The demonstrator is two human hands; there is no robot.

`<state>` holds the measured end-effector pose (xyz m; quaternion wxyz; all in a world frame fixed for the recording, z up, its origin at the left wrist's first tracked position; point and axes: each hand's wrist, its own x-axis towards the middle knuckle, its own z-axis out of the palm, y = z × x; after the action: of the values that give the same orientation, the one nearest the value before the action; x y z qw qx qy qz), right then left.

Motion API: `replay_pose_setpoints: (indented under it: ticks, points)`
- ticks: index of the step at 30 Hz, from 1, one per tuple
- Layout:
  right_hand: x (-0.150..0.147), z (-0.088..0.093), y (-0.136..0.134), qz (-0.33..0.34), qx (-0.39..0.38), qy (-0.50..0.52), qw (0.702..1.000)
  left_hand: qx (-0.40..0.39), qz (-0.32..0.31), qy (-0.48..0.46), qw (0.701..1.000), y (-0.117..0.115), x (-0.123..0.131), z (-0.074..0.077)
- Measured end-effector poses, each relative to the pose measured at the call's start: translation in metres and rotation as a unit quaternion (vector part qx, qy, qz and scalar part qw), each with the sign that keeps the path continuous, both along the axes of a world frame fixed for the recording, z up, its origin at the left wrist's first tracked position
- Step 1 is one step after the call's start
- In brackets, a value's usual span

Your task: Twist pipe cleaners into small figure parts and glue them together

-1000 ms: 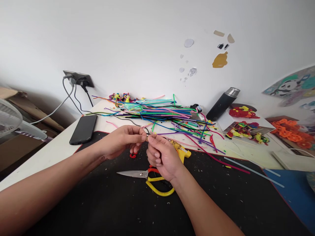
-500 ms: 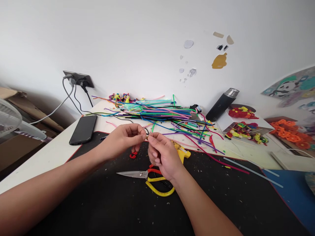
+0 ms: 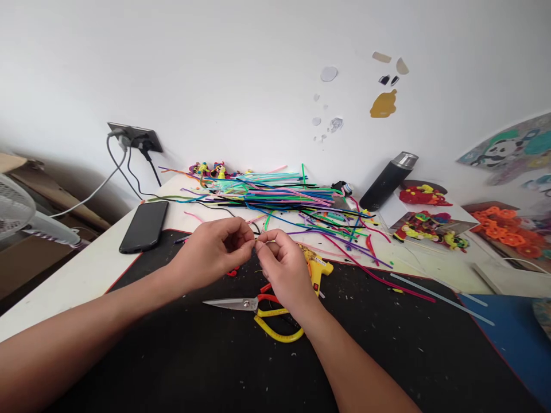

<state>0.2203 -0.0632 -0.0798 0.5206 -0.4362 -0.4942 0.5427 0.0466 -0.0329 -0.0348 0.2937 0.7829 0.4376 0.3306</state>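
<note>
A: tiny piece (image 3: 256,243) first. Where is it?
B: Mid-frame, held up over the black mat (image 3: 193,355), pinched between both hands. It is too small to make out colour or shape.
A: OK, sweep from the left.
B: A white fan (image 3: 15,212) is at the left edge. A dark wall socket (image 3: 135,136) has cables plugged in. A black smartphone (image 3: 144,226) lies flat on the white table (image 3: 86,269), just beside the mat's corner.
A: And the left hand?
B: The left hand (image 3: 210,255) has thumb and forefinger closed tight on the tiny piece, with the other fingers (image 3: 241,229) curled in. A small red curl (image 3: 232,272) lies on the mat just below it.
A: Right hand?
B: The right hand (image 3: 286,272) has its fingertips closed on the same piece and touches the left hand's tips. Its other fingers are bent loosely.
A: What's under it?
B: Steel scissors with red and yellow handles (image 3: 258,307) lie flat on the mat, blades pointing left. The wrist covers part of the handles. A yellow glue gun (image 3: 317,267) sits just right of the hand.
A: Further back and to the right?
B: A heap of coloured pipe cleaners (image 3: 279,195) lies along the wall. A black flask with a silver cap (image 3: 387,180) leans to its right. Then come bright craft figures (image 3: 426,226), orange ring shapes (image 3: 503,223) and a blue mat (image 3: 516,338) at the right edge.
</note>
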Motion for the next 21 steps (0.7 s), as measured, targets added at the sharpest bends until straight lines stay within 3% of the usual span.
replay_pose_setpoints:
  ticks: [6, 10, 21]
  points:
    - [0.0013, -0.0005, -0.0029, -0.017, 0.057, -0.119, 0.991, -0.054, -0.022, 0.018, 0.998, 0.0028, -0.0061, 0.0022]
    - [0.0018, -0.0040, -0.0024, -0.021, 0.078, -0.146, 0.986, -0.068, -0.025, 0.025, 0.997, 0.0029, -0.0081, 0.0029]
    - [-0.0012, 0.0030, -0.0035, -0.018, 0.025, -0.108, 0.994, 0.085, 0.000, 0.114, 0.990, -0.0050, -0.0011, 0.0000]
